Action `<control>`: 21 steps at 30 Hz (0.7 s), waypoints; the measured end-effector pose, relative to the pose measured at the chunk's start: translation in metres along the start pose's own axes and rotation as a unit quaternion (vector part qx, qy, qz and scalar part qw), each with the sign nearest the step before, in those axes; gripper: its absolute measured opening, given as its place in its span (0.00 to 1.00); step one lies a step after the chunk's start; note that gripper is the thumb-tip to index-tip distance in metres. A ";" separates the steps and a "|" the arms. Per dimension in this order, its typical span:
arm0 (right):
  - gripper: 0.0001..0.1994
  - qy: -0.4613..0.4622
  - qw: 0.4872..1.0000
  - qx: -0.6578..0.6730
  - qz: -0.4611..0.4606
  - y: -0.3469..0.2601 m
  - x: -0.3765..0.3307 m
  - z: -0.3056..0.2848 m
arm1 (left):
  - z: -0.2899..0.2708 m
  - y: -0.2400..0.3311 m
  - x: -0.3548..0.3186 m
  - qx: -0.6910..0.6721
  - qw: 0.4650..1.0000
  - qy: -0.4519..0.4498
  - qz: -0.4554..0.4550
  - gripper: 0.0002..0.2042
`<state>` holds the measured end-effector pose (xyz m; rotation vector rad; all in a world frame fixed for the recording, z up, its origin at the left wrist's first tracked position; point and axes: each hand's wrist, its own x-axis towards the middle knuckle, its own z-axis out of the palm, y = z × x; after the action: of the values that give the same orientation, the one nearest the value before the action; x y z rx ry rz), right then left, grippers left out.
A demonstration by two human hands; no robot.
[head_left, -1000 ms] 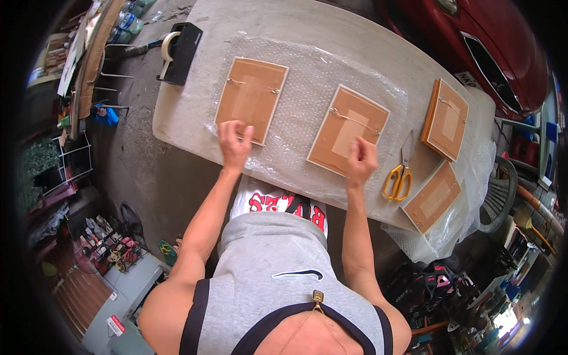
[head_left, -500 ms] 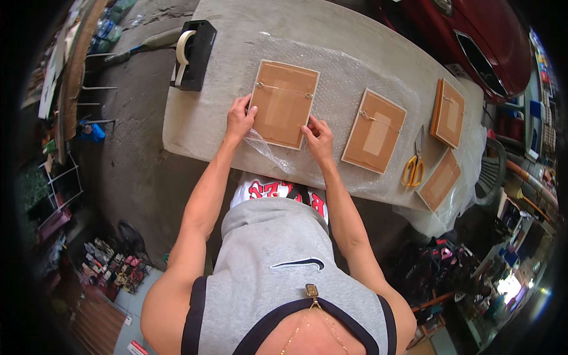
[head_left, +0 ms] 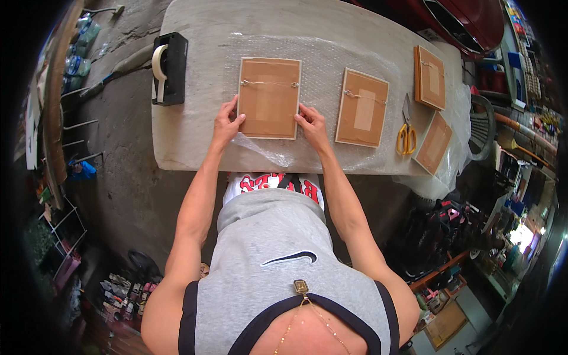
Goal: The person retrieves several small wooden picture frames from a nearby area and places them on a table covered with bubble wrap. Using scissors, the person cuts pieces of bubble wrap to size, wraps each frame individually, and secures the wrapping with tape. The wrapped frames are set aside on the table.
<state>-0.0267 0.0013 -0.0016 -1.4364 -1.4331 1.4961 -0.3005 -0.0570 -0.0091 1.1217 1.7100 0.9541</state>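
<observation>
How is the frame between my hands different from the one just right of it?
The left frame is gripped at its lower corners by the left hand and right hand; the middle frame lies untouched. The left frame sits square and looks larger, the middle frame tilted. Both lie back-up on bubble wrap.

We see a black tape dispenser [head_left: 168,68] well left of the grip. Right of it lie three more brown frames [head_left: 362,107], yellow-handled scissors [head_left: 406,133] and a red car [head_left: 473,21] beyond.
</observation>
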 end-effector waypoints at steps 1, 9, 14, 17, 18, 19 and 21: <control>0.21 0.001 1.000 -0.003 -0.007 0.002 0.001 0.000 | -0.002 0.001 -0.002 0.006 1.000 -0.010 0.001 0.32; 0.16 -0.028 0.991 0.121 0.050 0.001 0.001 -0.004 | -0.020 0.008 -0.068 0.350 0.921 -0.060 0.162 0.51; 0.12 0.054 0.998 -0.036 -0.023 0.006 -0.041 -0.152 | -0.030 0.040 -0.109 0.507 0.858 -0.009 0.085 0.43; 0.14 0.373 0.858 -0.352 0.038 0.027 -0.067 -0.268 | 0.017 0.069 -0.120 0.475 0.869 -0.002 0.139 0.32; 0.17 0.372 0.816 -0.439 0.056 0.036 -0.073 -0.292 | 0.043 0.077 -0.122 0.406 0.900 -0.025 0.155 0.28; 0.21 0.370 0.765 -0.514 0.117 0.044 -0.081 -0.311 | 0.067 0.082 -0.123 0.334 0.923 -0.040 0.184 0.25; 0.23 0.265 0.804 -0.522 0.105 0.051 -0.080 -0.333 | 0.113 0.087 -0.128 0.286 0.927 -0.104 0.218 0.19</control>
<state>0.3180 0.0080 0.0308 -2.4485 -1.8063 0.1837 -0.1406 -0.1353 0.0628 1.9765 1.6327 0.5566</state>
